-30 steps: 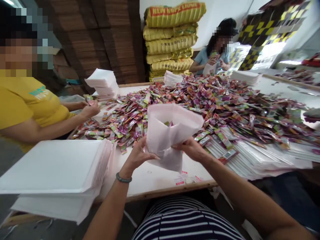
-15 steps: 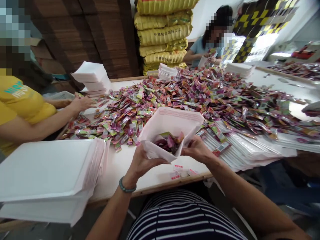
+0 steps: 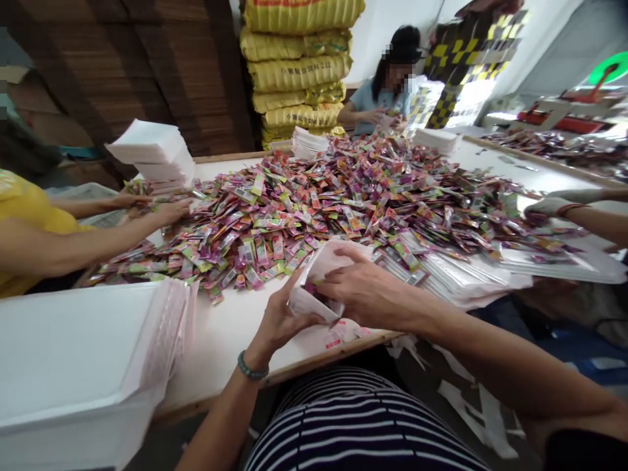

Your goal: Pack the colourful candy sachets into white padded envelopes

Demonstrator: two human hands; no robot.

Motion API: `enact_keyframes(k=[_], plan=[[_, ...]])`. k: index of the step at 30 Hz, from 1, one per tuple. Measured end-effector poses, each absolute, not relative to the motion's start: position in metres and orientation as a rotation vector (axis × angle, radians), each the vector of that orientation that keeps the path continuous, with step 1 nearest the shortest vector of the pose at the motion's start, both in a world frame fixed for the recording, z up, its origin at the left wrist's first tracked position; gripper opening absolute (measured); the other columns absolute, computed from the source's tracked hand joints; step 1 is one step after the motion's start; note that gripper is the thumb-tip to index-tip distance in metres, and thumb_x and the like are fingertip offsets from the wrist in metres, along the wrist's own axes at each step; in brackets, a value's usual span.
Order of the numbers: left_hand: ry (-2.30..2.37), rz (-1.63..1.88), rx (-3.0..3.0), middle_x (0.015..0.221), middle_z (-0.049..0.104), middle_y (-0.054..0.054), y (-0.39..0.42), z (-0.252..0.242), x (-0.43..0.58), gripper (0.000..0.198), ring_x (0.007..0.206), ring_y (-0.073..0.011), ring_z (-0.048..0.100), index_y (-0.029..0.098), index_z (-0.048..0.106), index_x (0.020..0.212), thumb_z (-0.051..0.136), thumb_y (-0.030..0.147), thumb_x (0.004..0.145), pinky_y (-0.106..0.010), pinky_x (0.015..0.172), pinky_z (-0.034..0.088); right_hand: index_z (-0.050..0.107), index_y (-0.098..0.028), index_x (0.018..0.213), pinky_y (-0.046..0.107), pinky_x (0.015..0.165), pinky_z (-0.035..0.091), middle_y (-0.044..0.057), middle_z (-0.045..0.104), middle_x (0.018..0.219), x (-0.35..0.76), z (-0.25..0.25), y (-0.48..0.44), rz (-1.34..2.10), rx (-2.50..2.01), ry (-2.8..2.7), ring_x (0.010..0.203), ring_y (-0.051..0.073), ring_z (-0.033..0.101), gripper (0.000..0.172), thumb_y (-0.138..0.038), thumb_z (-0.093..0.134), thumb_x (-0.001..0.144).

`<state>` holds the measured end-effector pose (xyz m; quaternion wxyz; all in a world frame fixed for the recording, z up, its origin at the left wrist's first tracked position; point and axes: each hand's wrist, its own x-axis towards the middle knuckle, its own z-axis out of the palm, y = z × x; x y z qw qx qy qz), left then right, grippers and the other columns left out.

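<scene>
A whitish-pink padded mailer point(image 3: 310, 305) is held up over the near edge of the table, its mouth turned towards me. My left hand point(image 3: 279, 322) is closed around its left side and bottom edge. Across the mouth reaches my right hand point(image 3: 371, 292), fingers stretched and slightly spread, their tips partly hidden inside. Small colourful packets show in the mailer beneath those fingers. Just beyond lies a wide heap of small purple, red and green packets point(image 3: 277, 219). Torn paper labels point(image 3: 338, 335) lie under the mailer on the white tabletop point(image 3: 230, 333).
Stacked flat mailers point(image 3: 83, 347) stand at the left; more mailers point(image 3: 466, 278) fan out at the right. Another person's arms point(image 3: 112, 229) work at the left, a gloved hand point(image 3: 552, 206) at the right, and a person in blue point(image 3: 366, 98) behind. Yellow sacks point(image 3: 299, 72) are piled at the back.
My right hand has left the mailer's right side and moved into its mouth. The mailer has narrowed and tilted. A gloved hand has appeared at the right, and the view has shifted right.
</scene>
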<state>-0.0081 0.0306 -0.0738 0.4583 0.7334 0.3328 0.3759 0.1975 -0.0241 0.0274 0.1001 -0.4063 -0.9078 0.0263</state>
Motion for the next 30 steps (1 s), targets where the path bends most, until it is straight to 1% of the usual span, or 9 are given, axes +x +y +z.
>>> enact_keyframes(k=[3,6,8,10,13,16,20,24,30], plan=[[0.841,0.895,1.707,0.071,0.070,-0.002,0.033,-0.078,-0.002,0.035,0.067,-0.0176,0.060,0.015,0.073,0.082,0.081,0.043,0.063,-0.027,0.064,0.049,0.074,-0.020,0.081,0.050,0.110,0.025,0.005,0.074,0.079,0.196,0.019,-0.014,0.155,-1.210,-2.745,0.083,0.019,0.065,0.022,-0.008,0.055,0.083],[0.907,0.960,1.525,0.059,0.064,0.000,0.028,-0.076,0.003,0.033,0.057,-0.0142,0.053,0.014,0.072,0.068,0.077,0.047,0.067,-0.025,0.056,0.043,0.071,-0.023,0.101,0.048,0.108,0.030,0.008,0.072,0.102,0.210,0.007,-0.022,0.104,-1.240,-2.251,0.105,0.024,0.061,0.019,-0.024,0.064,0.084],[0.959,1.002,1.413,0.054,0.060,0.001,0.022,-0.067,0.005,0.036,0.053,-0.0126,0.049,0.015,0.069,0.061,0.074,0.050,0.068,-0.024,0.051,0.039,0.064,-0.024,0.118,0.047,0.104,0.036,0.010,0.066,0.119,0.221,0.000,-0.031,0.121,-1.307,-1.784,0.118,0.028,0.054,0.045,-0.041,0.073,0.077],[0.988,1.021,1.349,0.053,0.059,0.001,0.014,-0.057,0.009,0.039,0.053,-0.0118,0.047,0.015,0.068,0.060,0.073,0.052,0.069,-0.023,0.048,0.035,0.061,-0.023,0.122,0.044,0.095,0.045,0.010,0.065,0.119,0.229,-0.010,-0.037,0.373,-1.324,-1.492,0.115,0.029,0.055,0.064,-0.053,0.078,0.067],[1.009,1.025,1.264,0.057,0.062,0.000,0.002,-0.054,0.016,0.043,0.055,-0.0122,0.050,0.014,0.069,0.063,0.072,0.057,0.069,-0.023,0.048,0.037,0.070,-0.020,0.103,0.035,0.075,0.051,0.007,0.071,0.097,0.230,-0.033,-0.042,0.852,-1.310,-1.250,0.088,0.024,0.062,0.052,-0.059,0.073,0.069],[0.979,0.968,1.054,0.064,0.068,-0.002,-0.007,-0.070,0.024,0.047,0.060,-0.0146,0.057,0.013,0.071,0.072,0.071,0.060,0.069,-0.025,0.055,0.046,0.073,-0.019,0.092,0.030,0.067,0.047,0.004,0.070,0.085,0.226,-0.063,-0.045,0.943,-1.347,-1.004,0.074,0.019,0.059,0.043,-0.058,0.069,0.074],[0.937,0.857,0.813,0.076,0.074,-0.007,-0.005,-0.100,0.033,0.047,0.069,-0.0184,0.065,0.014,0.072,0.081,0.078,0.057,0.063,-0.030,0.067,0.053,0.072,-0.019,0.086,0.027,0.062,0.046,0.001,0.068,0.076,0.224,-0.102,-0.047,1.001,-1.357,-0.844,0.068,0.016,0.056,0.046,-0.061,0.071,0.067],[0.863,0.856,0.870,0.094,0.075,-0.007,0.013,-0.108,0.047,0.049,0.080,-0.0194,0.067,0.016,0.071,0.098,0.085,0.042,0.059,-0.032,0.077,0.053,0.071,-0.020,0.086,0.028,0.066,0.048,-0.001,0.069,0.076,0.225,-0.123,-0.047,1.094,-1.299,-0.748,0.072,0.017,0.060,0.047,-0.059,0.076,0.061],[0.922,0.972,0.794,0.076,0.073,-0.002,0.029,-0.112,0.069,0.046,0.068,-0.0158,0.064,0.014,0.072,0.083,0.086,0.043,0.051,-0.028,0.070,0.050,0.070,-0.018,0.081,0.032,0.061,0.049,0.002,0.070,0.071,0.235,-0.130,-0.053,1.148,-1.241,-0.538,0.063,0.020,0.062,0.044,-0.052,0.080,0.054]])
